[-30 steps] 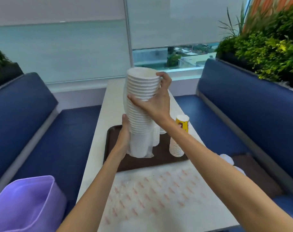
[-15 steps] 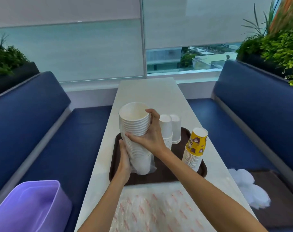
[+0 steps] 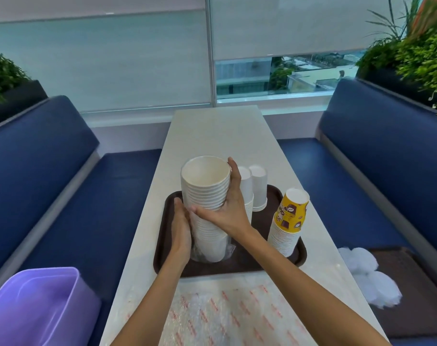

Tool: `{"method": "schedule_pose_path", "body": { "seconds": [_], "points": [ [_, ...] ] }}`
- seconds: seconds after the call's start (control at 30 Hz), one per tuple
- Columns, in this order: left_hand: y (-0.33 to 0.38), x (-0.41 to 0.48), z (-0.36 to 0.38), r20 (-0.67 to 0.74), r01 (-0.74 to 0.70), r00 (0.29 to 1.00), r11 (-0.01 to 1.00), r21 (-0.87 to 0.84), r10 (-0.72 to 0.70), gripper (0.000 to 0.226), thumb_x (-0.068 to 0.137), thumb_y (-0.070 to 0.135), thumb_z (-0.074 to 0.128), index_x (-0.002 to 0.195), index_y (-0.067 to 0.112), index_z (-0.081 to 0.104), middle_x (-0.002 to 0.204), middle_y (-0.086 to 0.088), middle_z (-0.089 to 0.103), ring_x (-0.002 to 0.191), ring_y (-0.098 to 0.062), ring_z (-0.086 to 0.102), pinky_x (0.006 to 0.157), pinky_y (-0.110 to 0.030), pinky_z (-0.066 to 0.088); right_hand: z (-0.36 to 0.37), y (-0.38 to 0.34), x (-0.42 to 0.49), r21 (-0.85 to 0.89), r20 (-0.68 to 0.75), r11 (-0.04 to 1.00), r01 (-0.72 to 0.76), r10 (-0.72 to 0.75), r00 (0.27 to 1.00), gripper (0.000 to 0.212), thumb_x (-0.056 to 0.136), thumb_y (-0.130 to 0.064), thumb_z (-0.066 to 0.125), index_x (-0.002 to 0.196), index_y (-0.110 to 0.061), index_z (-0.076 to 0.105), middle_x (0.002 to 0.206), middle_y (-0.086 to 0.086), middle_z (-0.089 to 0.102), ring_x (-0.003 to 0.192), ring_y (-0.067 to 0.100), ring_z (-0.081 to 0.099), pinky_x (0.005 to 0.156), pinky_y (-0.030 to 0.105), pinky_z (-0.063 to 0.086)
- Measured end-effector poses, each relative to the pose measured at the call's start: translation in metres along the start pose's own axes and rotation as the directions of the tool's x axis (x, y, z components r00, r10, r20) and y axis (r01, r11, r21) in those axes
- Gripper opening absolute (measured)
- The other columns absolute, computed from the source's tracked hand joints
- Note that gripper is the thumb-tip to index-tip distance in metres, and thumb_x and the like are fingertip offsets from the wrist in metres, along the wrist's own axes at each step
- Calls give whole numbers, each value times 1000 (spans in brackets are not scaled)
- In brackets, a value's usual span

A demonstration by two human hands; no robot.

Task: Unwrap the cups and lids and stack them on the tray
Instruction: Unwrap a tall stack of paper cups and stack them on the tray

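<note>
Tall stack of white paper cups (image 3: pixel 204 193) is standing on the brown plastic tray (image 3: pixel 250 261); right hand (image 3: pixel 228 212) is gripping its upper half, left hand (image 3: pixel 180 236) is clasping its lower part.

Single head-worn camera, looking forward and down.
It sits above the near end of the table (image 3: pixel 212 136), close over the tray (image 3: pixel 212 269), which lies just below frame centre; beyond the tray it faces the window (image 3: pixel 275 76), with blue benches (image 3: pixel 38 158) left and right of the tray.
</note>
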State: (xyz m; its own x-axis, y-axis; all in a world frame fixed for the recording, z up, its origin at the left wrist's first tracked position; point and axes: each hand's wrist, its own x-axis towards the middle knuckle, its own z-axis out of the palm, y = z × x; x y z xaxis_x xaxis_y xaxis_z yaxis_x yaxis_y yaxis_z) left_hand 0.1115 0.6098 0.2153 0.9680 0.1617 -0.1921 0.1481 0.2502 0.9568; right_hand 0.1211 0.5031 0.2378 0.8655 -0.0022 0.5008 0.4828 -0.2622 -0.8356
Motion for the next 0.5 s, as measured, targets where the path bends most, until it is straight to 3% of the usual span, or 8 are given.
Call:
{"method": "schedule_pose_path", "body": {
  "seconds": [0.1, 0.2, 0.3, 0.37, 0.43, 0.5],
  "points": [
    [9, -2, 9, 28, -52, 998, 996, -74, 54, 41, 100, 49, 22, 95, 34, 61, 77, 16, 72, 74, 5, 67, 65, -18, 48, 5, 0, -6, 101, -53, 994, -44, 49, 997, 101, 56, -55, 77, 137, -39, 19, 143, -19, 34, 132, -6, 34, 107, 11, 30],
    [13, -1, 16, 8, -121, 993, 989, -81, 122, 41, 100, 50, 23, 96, 34, 60, 80, 16, 72, 78, 1, 68, 66, -16, 49, 7, 2, -9, 141, -88, 988, -60, 73, 993, 94, 57, -66, 74, 133, -44, 23, 136, -31, 32, 127, -14, 35, 103, 8, 31],
    [28, 2, 23, -44, -206, 978, 975, -78, 203, 45, 101, 49, 21, 94, 32, 62, 85, 12, 71, 82, -4, 67, 70, -20, 50, 7, -7, 0, 238, -131, 969, -72, 105, 986, 90, 63, -85, 53, 134, -38, 27, 138, -27, 33, 126, -15, 35, 105, 10, 32],
    [39, 6, 28, -73, -248, 967, 966, -79, 242, 53, 100, 50, 18, 105, 24, 64, 97, 6, 71, 91, -7, 66, 77, -21, 51, 9, -15, 10, 308, -170, 944, -115, 173, 970, 85, 66, -89, 39, 131, -35, 32, 132, -28, 36, 115, -25, 37, 95, -1, 31],
    [44, 9, 34, -92, -271, 960, 960, -69, 265, 60, 99, 52, 18, 118, 15, 61, 110, -2, 67, 102, -14, 64, 84, -24, 51, 13, -19, 16, 366, -193, 914, -173, 257, 947, 58, 85, -73, 33, 126, -32, 42, 126, -21, 47, 109, -20, 46, 92, 1, 37],
    [42, 10, 37, -135, -290, 951, 954, -75, 278, 57, 100, 51, 19, 114, 18, 63, 110, -2, 67, 102, -14, 63, 84, -24, 50, 18, -15, 18, 426, -219, 879, -214, 330, 918, 31, 102, -45, 28, 113, -31, 53, 115, -14, 58, 103, -9, 54, 93, 9, 42]
  ]
}}
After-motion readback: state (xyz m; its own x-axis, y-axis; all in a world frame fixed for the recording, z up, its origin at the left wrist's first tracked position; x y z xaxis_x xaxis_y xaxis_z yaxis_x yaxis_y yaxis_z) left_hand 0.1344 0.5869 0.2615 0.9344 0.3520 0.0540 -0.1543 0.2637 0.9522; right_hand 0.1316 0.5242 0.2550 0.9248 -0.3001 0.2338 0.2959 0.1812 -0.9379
